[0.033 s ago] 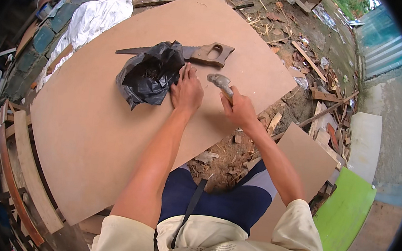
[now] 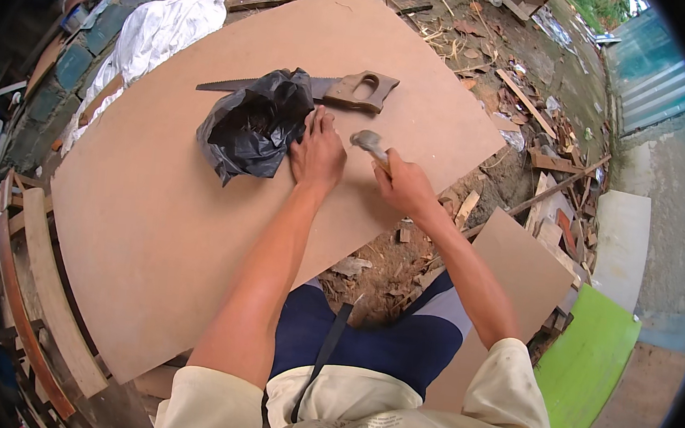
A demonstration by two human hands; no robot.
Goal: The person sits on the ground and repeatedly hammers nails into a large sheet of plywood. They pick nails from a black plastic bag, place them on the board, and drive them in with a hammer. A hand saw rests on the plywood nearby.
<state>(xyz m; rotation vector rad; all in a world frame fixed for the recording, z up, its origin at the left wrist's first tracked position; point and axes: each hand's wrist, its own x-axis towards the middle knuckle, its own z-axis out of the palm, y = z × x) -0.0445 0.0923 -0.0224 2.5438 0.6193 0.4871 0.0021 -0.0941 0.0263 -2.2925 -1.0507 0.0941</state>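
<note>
A large brown board (image 2: pixel 168 256) lies flat in front of me. On it, my left hand (image 2: pixel 317 155) rests beside an open black plastic bag (image 2: pixel 270 155). Its fingers are drawn together at the bag's right edge, and what they pinch, if anything, is hidden. My right hand (image 2: pixel 404 185) is closed round the handle of a hammer (image 2: pixel 371 143), whose metal head points toward my left hand, apart from it and over the board. Behind the bag lies a handsaw (image 2: pixel 361 91) with a wooden handle; the bag covers part of its blade. The bag's contents are dark and cannot be made out.
A white cloth (image 2: pixel 171 32) lies by the board's far left edge. Wooden slats (image 2: pixel 58 295) stand at the left. On the right are a smaller brown board (image 2: pixel 517 270), a green panel (image 2: pixel 590 358) and scattered wood scraps (image 2: pixel 559 164) on dirt ground.
The hammer's head has tipped slightly, down and to the left, in my right hand. My left hand, the bag and the saw look nearly the same.
</note>
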